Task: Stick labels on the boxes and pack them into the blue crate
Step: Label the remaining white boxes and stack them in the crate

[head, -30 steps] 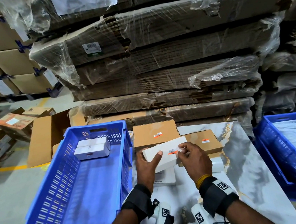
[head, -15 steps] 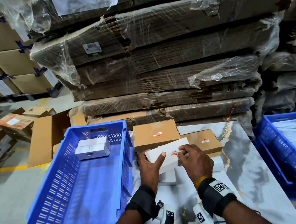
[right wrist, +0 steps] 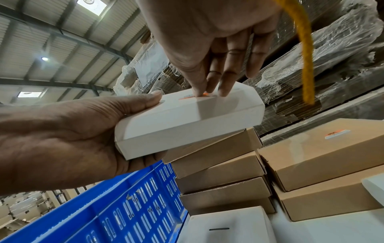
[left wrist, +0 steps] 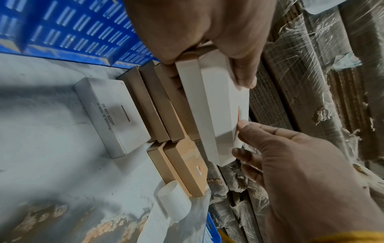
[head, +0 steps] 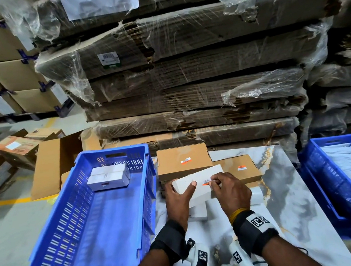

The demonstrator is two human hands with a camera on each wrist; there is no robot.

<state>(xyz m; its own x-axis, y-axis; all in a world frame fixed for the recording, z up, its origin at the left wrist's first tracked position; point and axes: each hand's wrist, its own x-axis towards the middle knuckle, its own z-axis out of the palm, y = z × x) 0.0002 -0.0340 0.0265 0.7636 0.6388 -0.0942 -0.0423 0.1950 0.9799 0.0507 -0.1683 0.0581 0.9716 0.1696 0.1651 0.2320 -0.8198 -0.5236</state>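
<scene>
The left hand (head: 179, 199) grips a white box (head: 198, 180) by its near end, thumb on top and fingers curled underneath, holding it tilted in the air above the marbled surface (head: 290, 196). The right hand (head: 231, 190) is at the box's top face, fingertips (right wrist: 223, 92) pressing down on an orange-and-white label (head: 206, 182) (a barcode shows on it in the head view); the two hands are close together on the same box. Under and behind the box are brown boxes (head: 182, 161) stacked on the surface, two of them showing orange labels on their lids. Another white box (left wrist: 112, 113) lies flat on the surface below the hands, printed "DO NOT ACCEPT". A curled strip of white backing paper (left wrist: 172, 203) lies by the brown stack on the right. The blue crate (head: 75, 224) sits just left of the surface, with white boxes (head: 109, 177) at its far end. A second blue crate (head: 323, 180) on the right holds white packets. Wrapped cardboard bundles (head: 184, 69) rise behind.
</scene>
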